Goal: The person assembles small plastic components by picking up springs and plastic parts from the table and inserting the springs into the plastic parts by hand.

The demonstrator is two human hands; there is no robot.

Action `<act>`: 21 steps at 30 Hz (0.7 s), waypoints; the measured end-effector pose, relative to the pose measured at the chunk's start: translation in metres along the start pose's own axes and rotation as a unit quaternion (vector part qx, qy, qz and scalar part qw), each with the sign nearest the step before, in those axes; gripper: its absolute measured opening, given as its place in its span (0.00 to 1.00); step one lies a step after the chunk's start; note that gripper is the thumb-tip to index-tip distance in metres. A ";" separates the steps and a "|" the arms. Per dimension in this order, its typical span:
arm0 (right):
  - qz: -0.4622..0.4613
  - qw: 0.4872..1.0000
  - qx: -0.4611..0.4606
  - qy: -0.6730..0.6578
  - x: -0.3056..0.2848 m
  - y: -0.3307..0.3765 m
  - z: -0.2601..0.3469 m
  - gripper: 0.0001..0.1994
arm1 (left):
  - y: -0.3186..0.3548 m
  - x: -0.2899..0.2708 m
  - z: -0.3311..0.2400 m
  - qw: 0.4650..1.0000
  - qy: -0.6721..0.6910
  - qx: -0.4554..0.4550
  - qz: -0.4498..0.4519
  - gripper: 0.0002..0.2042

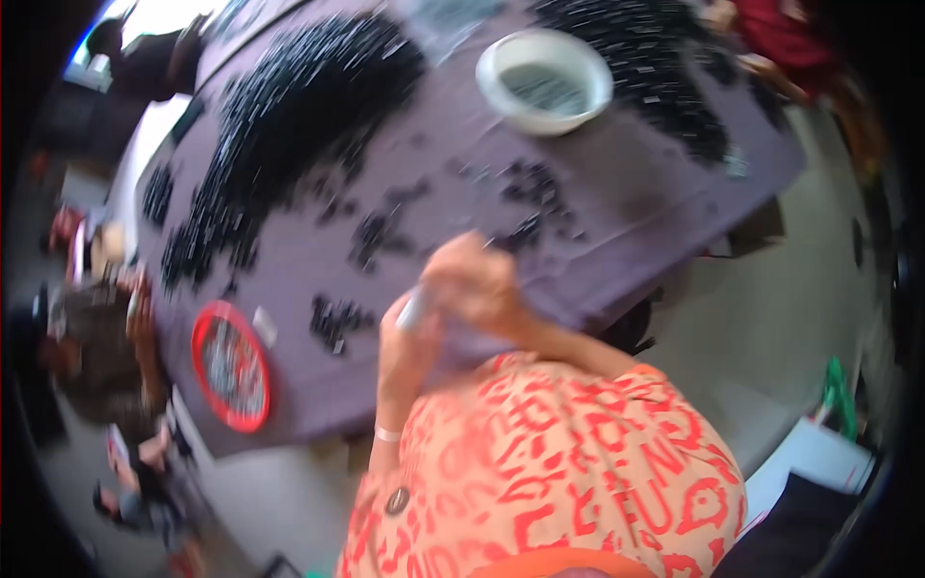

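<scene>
A person in a peach garment (pixel 568 472) printed with coral shapes stands against the near edge of the counter (pixel 607 246), which is covered in purple cloth. Just in over that edge, left of its middle, the left hand (pixel 407 347), with a pale band (pixel 387 435) at its wrist, and the right hand (pixel 472 284) are together, fingers curled, the right one farther in. A small pale object (pixel 412 308) shows at the left hand's fingers; blur hides its kind, and I cannot tell how firmly either hand grips. Toward the near left corner sits a red basket (pixel 247 422) with clear and greyish pieces inside, a small white piece (pixel 265 326) just beside it. Between basket and hands lies a cluster of small black pieces (pixel 335 323); more are scattered beyond the hands. Farther in, toward the right, a white bowl (pixel 540 120) holds greyish pieces. A large black heap (pixel 289 106) spreads across the left part, and a second heap (pixel 646 67) lies by the far right. A co-worker (pixel 106 337) is beyond the left edge, another in dark red (pixel 795 48) at the far right.
</scene>
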State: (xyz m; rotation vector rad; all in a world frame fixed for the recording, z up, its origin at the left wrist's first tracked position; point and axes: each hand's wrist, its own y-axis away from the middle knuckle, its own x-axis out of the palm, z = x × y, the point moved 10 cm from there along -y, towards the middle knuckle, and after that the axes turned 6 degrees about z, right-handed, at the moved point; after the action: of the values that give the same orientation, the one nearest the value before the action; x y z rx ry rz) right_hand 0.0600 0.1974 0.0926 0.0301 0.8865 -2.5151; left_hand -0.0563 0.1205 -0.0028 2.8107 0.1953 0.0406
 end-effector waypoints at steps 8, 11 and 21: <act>0.135 0.984 0.118 -0.013 0.009 0.000 -0.015 0.06 | 0.009 0.000 0.006 0.915 0.401 0.043 -0.013 0.11; 0.151 0.985 0.080 0.003 0.022 0.005 -0.007 0.07 | 0.015 -0.007 0.002 0.945 0.320 0.040 -0.046 0.10; 0.180 0.980 0.033 0.080 0.033 0.014 -0.001 0.08 | 0.026 -0.011 -0.002 0.976 0.182 0.071 -0.094 0.10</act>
State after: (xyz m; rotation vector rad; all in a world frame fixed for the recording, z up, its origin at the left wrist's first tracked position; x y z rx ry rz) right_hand 0.0366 0.1749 0.0779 0.3847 0.7789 -2.2205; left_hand -0.0644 0.0955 0.0076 2.8884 0.5695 0.5182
